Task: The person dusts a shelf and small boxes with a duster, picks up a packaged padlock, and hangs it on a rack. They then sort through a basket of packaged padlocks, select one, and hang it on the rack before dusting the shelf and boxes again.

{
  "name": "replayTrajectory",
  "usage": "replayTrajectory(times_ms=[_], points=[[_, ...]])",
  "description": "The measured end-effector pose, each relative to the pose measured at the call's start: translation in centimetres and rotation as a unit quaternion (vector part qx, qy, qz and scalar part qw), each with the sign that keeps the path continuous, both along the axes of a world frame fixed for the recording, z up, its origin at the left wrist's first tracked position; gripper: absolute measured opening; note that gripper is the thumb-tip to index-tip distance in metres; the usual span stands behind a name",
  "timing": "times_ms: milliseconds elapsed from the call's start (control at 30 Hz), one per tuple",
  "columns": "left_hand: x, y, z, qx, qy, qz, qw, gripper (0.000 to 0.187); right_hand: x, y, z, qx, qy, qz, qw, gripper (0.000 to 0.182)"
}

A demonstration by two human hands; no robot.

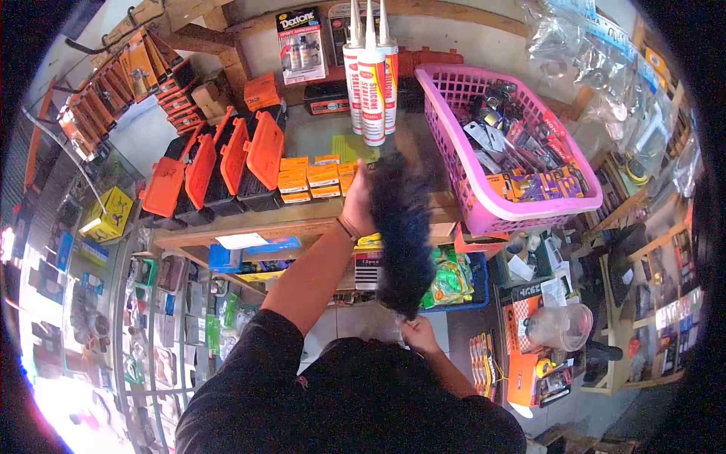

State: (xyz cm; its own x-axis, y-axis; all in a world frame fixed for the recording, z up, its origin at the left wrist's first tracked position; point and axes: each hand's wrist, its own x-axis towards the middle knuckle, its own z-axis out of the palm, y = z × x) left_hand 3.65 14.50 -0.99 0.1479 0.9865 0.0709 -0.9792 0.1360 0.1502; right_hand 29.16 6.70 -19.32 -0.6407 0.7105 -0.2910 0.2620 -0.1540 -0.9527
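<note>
A dark, fluffy feather duster (404,234) stands nearly upright in front of me, its bristles blurred. My right hand (420,334) is closed around its lower end, close to my body. My left hand (360,203) is raised at the shelf's front edge, beside the upper part of the duster, which hides its fingers. Just left of that hand sit small orange-and-white boxes (323,175) in stacks. Behind it, several silicone sealant tubes (372,98) stand upright with their nozzles up.
Black organizer cases with orange lids (265,151) line the shelf's left side. A pink basket (473,189) full of packaged hardware stands at right. Below are a blue bin (482,284) and a clear plastic jar (560,327). Glass display shelving (155,333) runs along the left.
</note>
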Motion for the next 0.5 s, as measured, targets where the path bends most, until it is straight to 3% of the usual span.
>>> replayTrajectory(times_ms=[33,67,100,133,200,233,267,333,400,467,500], points=[[-0.1,-0.1,-0.1,0.089,0.076,-0.021,0.993,0.076,0.1,0.0,-0.2,0.065,-0.059,0.031,0.996,0.028],[-0.2,-0.2,-0.1,0.179,0.151,-0.041,0.971,0.075,0.2,0.1,-0.3,0.067,-0.059,0.031,0.996,0.028],[0.0,-0.1,0.0,0.192,0.147,-0.042,0.970,0.074,0.1,0.0,0.6,0.033,-0.025,0.004,0.999,0.028],[-0.2,0.1,-0.3,0.192,0.147,-0.040,0.969,0.074,0.1,0.0,1.0,-0.002,0.008,-0.021,1.000,0.028],[-0.4,0.4,-0.6,0.042,-0.094,-0.066,0.992,0.077,0.4,0.3,-0.8,-0.024,-0.008,-0.017,1.000,0.029],[0.0,0.7,-0.3,-0.026,-0.034,-0.012,0.999,0.076,0.6,0.5,-1.8,-0.045,-0.024,-0.015,0.999,0.031],[0.0,0.5,-0.1,-0.026,-0.034,-0.013,0.999,0.076,0.5,0.4,-1.5,-0.045,-0.023,-0.015,0.999,0.031],[0.0,0.0,0.0,0.180,0.151,-0.048,0.971,0.073,0.3,0.3,-0.9,0.085,0.012,0.013,0.996,0.028],[-0.5,0.8,-1.2,0.211,0.149,-0.050,0.965,0.072,0.2,0.6,0.4,0.038,0.024,-0.004,0.999,0.028],[-1.0,0.9,-2.2,0.038,-0.045,-0.048,0.997,0.077,0.2,0.6,-0.4,-0.014,0.034,-0.021,0.999,0.027],[-0.9,0.8,-2.0,0.036,-0.044,-0.048,0.997,0.077,0.2,0.4,-1.8,0.059,0.016,-0.012,0.998,0.028]])
